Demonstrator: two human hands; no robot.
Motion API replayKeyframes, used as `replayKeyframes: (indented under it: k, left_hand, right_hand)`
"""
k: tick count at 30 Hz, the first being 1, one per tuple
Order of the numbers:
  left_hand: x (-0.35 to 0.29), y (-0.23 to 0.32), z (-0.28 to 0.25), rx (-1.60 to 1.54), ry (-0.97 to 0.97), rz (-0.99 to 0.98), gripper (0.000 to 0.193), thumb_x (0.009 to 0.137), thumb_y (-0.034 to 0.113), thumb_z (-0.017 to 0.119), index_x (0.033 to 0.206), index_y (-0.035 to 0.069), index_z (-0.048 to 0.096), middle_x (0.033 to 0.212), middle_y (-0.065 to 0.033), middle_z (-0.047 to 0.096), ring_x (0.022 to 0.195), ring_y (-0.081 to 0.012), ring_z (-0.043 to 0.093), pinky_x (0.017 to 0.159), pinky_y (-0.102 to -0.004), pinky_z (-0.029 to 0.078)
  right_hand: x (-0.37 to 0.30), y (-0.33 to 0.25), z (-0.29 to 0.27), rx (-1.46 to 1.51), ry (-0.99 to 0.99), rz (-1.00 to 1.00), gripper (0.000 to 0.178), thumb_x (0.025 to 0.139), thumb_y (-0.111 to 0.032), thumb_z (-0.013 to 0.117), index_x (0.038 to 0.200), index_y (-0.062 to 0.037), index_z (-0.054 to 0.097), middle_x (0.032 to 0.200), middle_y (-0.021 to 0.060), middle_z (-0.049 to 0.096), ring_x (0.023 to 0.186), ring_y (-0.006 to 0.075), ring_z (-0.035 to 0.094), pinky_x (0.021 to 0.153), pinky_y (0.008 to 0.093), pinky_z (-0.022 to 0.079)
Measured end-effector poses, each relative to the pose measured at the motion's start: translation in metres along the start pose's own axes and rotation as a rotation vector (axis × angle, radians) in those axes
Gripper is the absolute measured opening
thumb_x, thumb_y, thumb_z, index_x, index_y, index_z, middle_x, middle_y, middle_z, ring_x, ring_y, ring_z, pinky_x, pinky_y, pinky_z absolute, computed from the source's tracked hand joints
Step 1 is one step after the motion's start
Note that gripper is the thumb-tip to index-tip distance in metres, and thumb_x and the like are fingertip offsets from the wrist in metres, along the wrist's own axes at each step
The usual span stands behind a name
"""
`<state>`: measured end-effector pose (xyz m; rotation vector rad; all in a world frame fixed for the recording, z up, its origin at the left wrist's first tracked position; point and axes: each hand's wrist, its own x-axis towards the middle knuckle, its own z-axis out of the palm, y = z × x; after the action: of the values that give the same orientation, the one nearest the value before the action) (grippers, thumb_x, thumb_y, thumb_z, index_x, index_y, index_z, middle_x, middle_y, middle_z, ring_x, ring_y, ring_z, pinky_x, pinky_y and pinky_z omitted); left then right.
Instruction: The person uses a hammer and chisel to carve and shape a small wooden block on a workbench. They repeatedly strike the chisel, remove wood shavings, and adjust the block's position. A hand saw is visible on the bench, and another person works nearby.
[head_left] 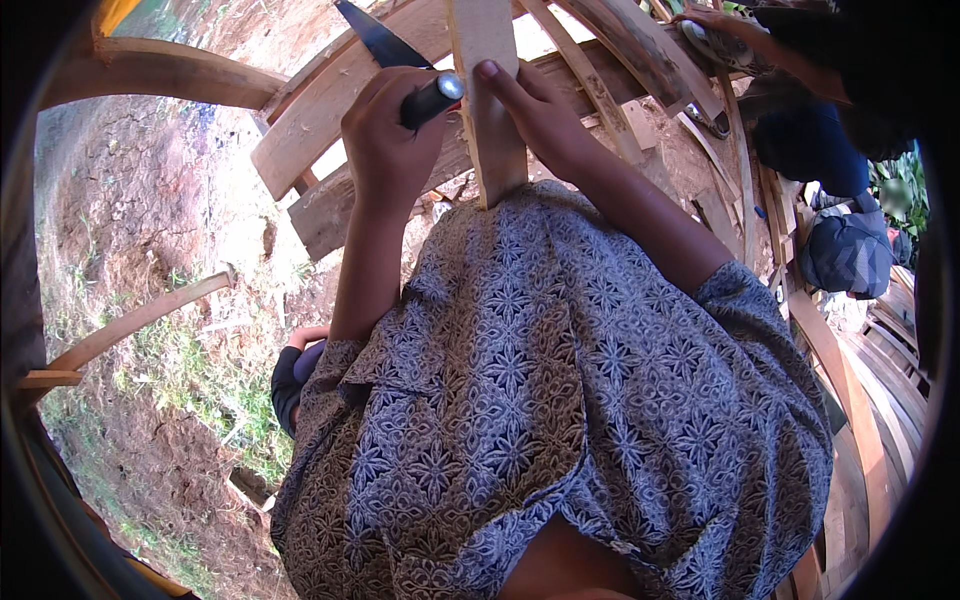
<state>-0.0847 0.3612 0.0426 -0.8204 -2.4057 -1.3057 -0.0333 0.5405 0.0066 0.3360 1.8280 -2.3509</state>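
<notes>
My left hand is closed round the black handle of a dark-bladed hand tool. A shiny round cap ends the handle, and the flat blade points up and away to the left; its exact kind I cannot tell. Upright before me, the pale wooden board has its near end against my patterned shirt. My right hand grips the board's right edge, thumb on its face and the other fingers mostly hidden. The tool's handle is just left of the board.
Crossing planks lie beyond my hands. A curved timber juts in at the far left. Other people are near: a bent arm on the left, a dark-clothed person on the right. Stacked wood strips lie at the right.
</notes>
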Motion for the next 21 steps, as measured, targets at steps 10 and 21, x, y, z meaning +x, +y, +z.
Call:
replayKeyframes:
  k: [10, 21]
  left_hand:
    - [-0.024, 0.012, 0.016, -0.299, -0.151, -0.159, 0.008, 0.093, 0.007, 0.077, 0.095, 0.002, 0.072, 0.09, -0.0086, 0.073, 0.086, -0.0201, 0.072, 0.079, -0.0326, 0.055]
    - [-0.021, -0.011, 0.015, 0.029, -0.105, -0.196, 0.046, 0.092, 0.016, 0.08, 0.135, 0.004, 0.069, 0.106, -0.0128, 0.078, 0.096, -0.022, 0.075, 0.087, -0.0334, 0.058]
  right_hand:
    - [0.012, 0.005, -0.025, 0.359, 0.278, 0.169, 0.072, 0.104, -0.058, 0.059, 0.148, -0.001, 0.049, 0.127, 0.0142, 0.064, 0.12, 0.0221, 0.062, 0.105, 0.0391, 0.049]
    - [0.016, 0.009, -0.029, 0.238, 0.144, 0.178, 0.067, 0.107, -0.053, 0.055, 0.144, 0.0026, 0.049, 0.126, 0.0158, 0.062, 0.115, 0.0229, 0.065, 0.097, 0.0393, 0.055]
